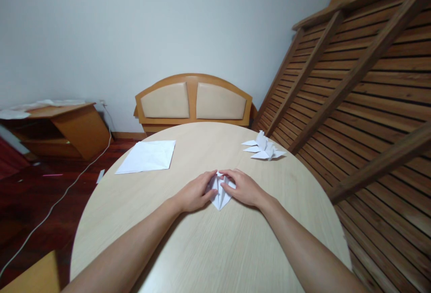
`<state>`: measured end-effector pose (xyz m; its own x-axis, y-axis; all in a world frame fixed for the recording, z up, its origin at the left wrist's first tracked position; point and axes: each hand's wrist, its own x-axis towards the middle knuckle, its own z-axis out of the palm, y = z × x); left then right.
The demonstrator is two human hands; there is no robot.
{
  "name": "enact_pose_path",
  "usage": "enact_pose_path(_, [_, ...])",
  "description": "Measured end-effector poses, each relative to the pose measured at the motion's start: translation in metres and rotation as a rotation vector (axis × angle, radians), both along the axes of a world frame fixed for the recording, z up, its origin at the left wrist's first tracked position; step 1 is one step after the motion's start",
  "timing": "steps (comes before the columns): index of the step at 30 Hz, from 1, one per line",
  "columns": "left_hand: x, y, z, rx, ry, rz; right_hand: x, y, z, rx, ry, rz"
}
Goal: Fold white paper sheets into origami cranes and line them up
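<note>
A small piece of folded white paper (220, 199) lies on the round table (215, 248), its pointed end toward me and creases running down its middle. My left hand (199, 191) grips its left side, thumb on top near the centre. From the right, my right hand (243, 187) holds the other side, with thumb and fingers closed on the upper flap. Both hands cover the outer edges of the paper. Farther back on the right sit several folded paper cranes (264, 147), close together with their points to the left.
A stack of white paper sheets (147, 156) lies at the table's back left. A padded headboard (193, 98) stands behind the table. Wooden slats (357, 86) lean along the right. A desk (72, 131) and a white cable (72, 185) are on the left.
</note>
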<state>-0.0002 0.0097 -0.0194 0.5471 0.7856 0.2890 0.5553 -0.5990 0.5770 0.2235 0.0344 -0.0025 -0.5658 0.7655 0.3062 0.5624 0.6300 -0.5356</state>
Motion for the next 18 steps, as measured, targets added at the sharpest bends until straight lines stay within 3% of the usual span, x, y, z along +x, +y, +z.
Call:
enact_pose_path(9, [0.0,0.004,-0.005,-0.06,-0.043,0.125,0.007,0.001,0.003,-0.054,-0.002,0.07])
enact_pose_path(18, [-0.002,0.002,-0.002,-0.055,-0.026,0.101,0.012,0.002,0.002,-0.055,-0.009,0.13])
